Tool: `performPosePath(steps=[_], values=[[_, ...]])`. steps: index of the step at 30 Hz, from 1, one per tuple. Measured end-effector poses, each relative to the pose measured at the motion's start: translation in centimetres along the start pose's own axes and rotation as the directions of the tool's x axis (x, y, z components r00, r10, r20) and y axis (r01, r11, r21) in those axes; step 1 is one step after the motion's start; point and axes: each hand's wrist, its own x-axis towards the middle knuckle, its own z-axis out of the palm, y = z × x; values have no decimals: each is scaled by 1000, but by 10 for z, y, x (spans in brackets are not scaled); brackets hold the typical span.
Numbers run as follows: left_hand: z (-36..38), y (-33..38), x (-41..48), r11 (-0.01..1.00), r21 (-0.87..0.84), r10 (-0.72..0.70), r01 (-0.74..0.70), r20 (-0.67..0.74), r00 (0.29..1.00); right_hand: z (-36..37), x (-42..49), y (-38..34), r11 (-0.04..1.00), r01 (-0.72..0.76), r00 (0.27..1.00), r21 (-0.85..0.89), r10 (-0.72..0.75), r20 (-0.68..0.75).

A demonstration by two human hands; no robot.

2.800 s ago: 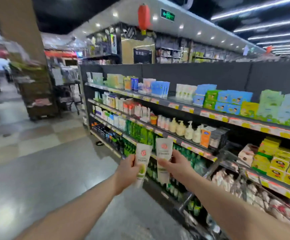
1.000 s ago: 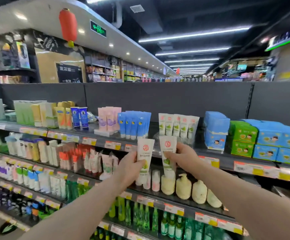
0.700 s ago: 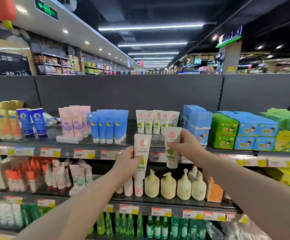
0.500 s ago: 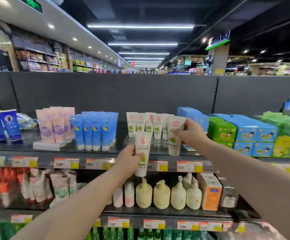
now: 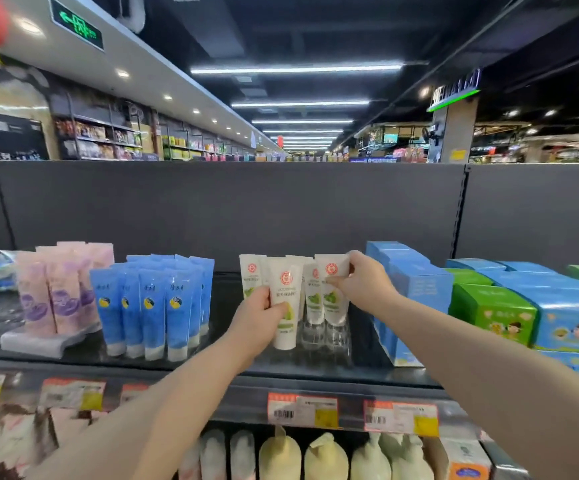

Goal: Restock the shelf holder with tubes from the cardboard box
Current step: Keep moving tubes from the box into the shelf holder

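The left hand [image 5: 258,317] is gripping a white tube [image 5: 285,306] upright, fingers [image 5: 264,296] curling round it, just in front of the clear holder [image 5: 326,337] midway along the top shelf [image 5: 315,374]. The right hand [image 5: 364,282] is pinching a second tube [image 5: 333,296] at the holder's right end.

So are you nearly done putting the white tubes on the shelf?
Partly. A few white tubes already stand in the clear holder. The left hand grips one tube in front of it; the right hand pinches a second tube at its right end. Neither is let go yet, and front slots look empty. The cardboard box is out of view, so I cannot tell how many remain.
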Motion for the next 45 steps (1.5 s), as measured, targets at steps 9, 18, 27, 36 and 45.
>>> performPosePath(steps=[9, 18, 27, 36, 45], values=[[0, -8, 40, 997, -73, 23, -17, 74, 997, 19, 12, 24, 993, -116, 993, -27, 115, -3], [-11, -18, 62, 999, -48, 29, -20, 184, 983, 22, 22, 19, 971, -234, 972, -47, 234, -1], [-7, -23, 71, 995, -101, 12, 14, 248, 969, 22, 25, 24, 949, -297, 954, -103, 300, 11], [-2, -27, 79, 998, -56, 4, 12, 274, 962, 21, 26, 14, 936, -291, 955, -197, 298, 5], [3, -14, 82, 999, -25, 39, -33, 349, 936, 3, 37, -33, 877, 246, 969, -413, -209, 133]])
